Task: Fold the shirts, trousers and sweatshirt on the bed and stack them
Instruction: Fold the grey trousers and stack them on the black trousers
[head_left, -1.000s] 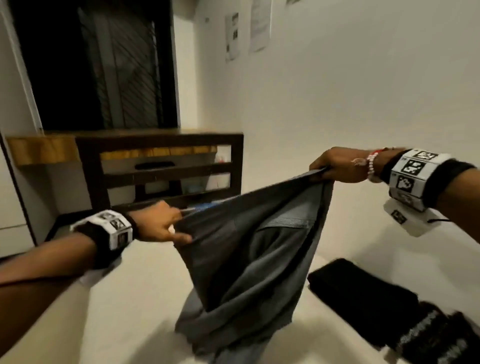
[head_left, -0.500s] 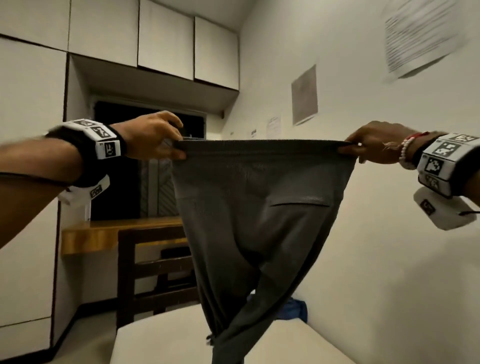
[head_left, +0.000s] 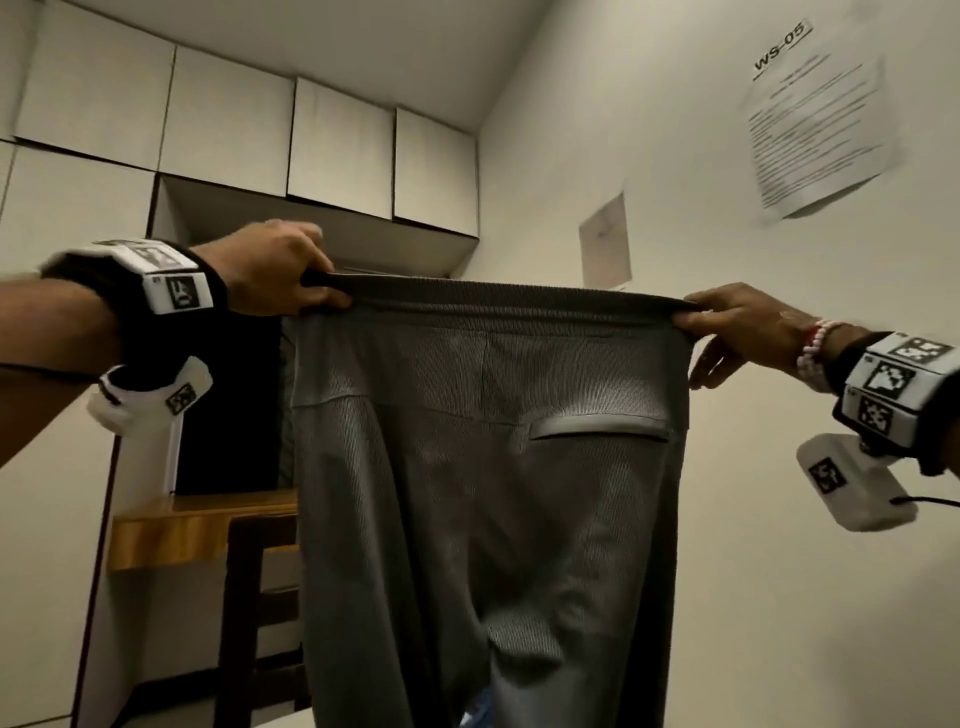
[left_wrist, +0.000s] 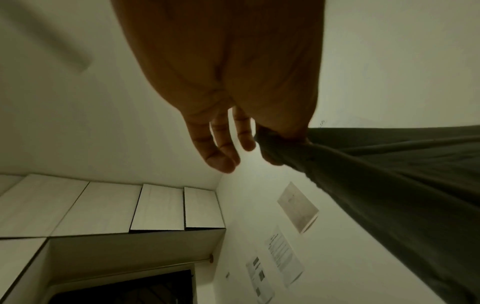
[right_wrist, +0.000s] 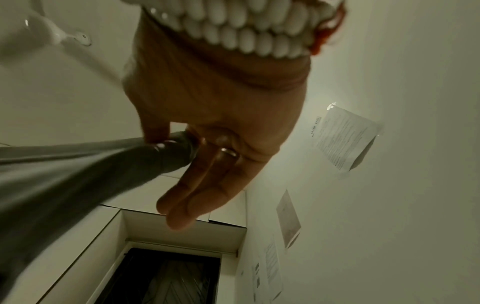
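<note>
The trousers (head_left: 483, 467) are dark grey with a fine ribbed weave, the waistband a shade darker, almost black, and the back pocket edged in lighter grey. The wrist bands (head_left: 174, 280) on both arms are black, carrying white blocks printed with black square-patterned markers. A bracelet (head_left: 815, 348) of white beads with a red thread sits on the right wrist. The wall (head_left: 779, 571) is pale cream, and the overhead cabinets (head_left: 343, 145) are off-white. A white sheet (head_left: 821, 135) on the wall bears black print. The desk top (head_left: 171, 530) is honey-coloured wood, the chair (head_left: 249, 623) before it dark brown. Something blue (head_left: 475, 714) peeks out low behind the trousers.
</note>
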